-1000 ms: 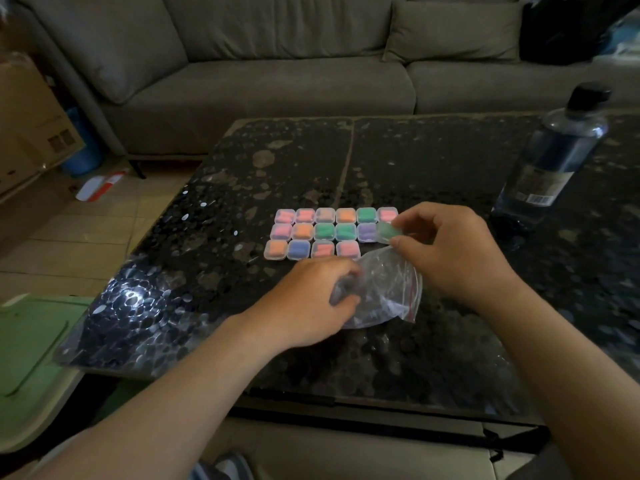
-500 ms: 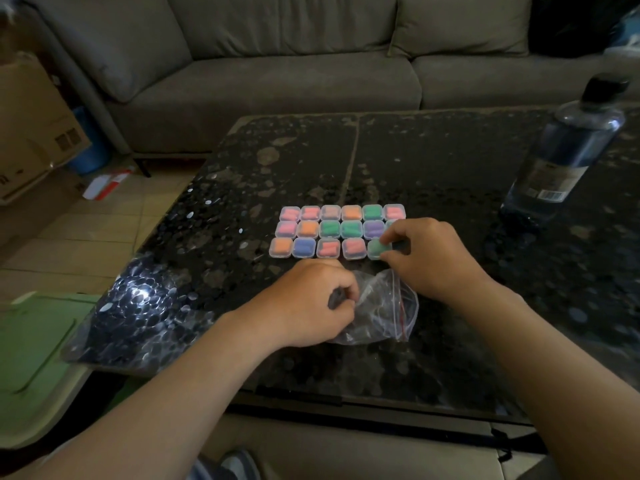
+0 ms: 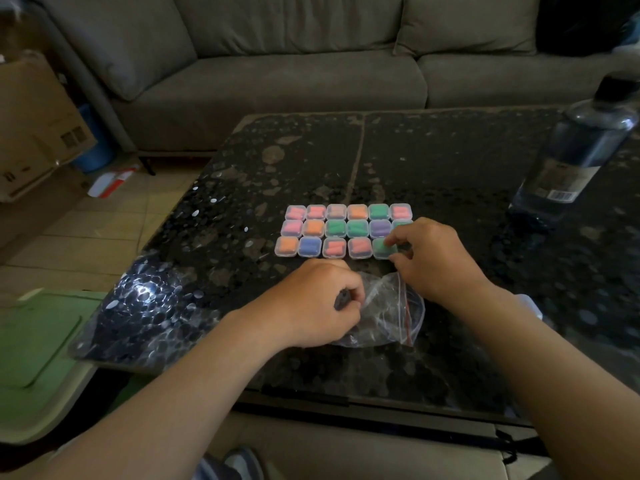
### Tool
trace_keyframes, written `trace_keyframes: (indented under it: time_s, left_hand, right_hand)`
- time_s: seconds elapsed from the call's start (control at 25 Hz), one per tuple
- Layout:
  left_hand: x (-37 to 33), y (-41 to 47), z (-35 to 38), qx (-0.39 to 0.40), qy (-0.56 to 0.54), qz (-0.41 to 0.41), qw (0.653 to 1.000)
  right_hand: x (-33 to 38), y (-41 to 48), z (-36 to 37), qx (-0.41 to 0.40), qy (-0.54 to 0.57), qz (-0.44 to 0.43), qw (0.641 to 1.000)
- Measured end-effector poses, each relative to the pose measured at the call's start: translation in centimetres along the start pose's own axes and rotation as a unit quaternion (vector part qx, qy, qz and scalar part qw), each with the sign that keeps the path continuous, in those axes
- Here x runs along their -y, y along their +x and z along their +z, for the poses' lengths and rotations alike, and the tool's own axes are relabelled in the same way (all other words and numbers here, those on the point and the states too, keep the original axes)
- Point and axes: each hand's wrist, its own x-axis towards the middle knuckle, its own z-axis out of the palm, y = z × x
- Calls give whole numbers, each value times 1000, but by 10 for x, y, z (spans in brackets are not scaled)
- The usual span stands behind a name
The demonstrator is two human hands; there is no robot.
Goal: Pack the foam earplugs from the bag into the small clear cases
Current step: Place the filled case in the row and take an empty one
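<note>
Lowered since a second ago, the right hand (image 3: pixel 433 258) pinches a green-filled case (image 3: pixel 382 249) at the front row's end; the left hand (image 3: pixel 311 303) grips the bag (image 3: pixel 393 311). A careless nudge could scatter neighbouring cases (image 3: pixel 359 247).

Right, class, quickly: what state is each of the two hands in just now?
Left hand: curled, gripping the clear bag.
Right hand: thumb and finger pinching the green case.
</note>
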Motion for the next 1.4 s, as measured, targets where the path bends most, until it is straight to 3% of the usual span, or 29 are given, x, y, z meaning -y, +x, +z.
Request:
trace_keyframes:
  time_s: [0.64, 0.96, 1.16, 1.4]
  left_hand:
    - [-2, 2, -1, 1, 5, -10, 1000]
    - [-26, 18, 6, -96, -29, 34, 994]
    - [-42, 28, 18, -124, -35, 92, 987]
    - [-54, 34, 30, -106, -19, 91, 990]
  right_hand:
    - [1, -9, -14, 1, 25, 12, 1000]
    - [-12, -29, -40, 12, 29, 75, 997]
    - [-35, -41, -67, 55, -29, 154, 986]
    - [-60, -60, -79, 144, -88, 174, 970]
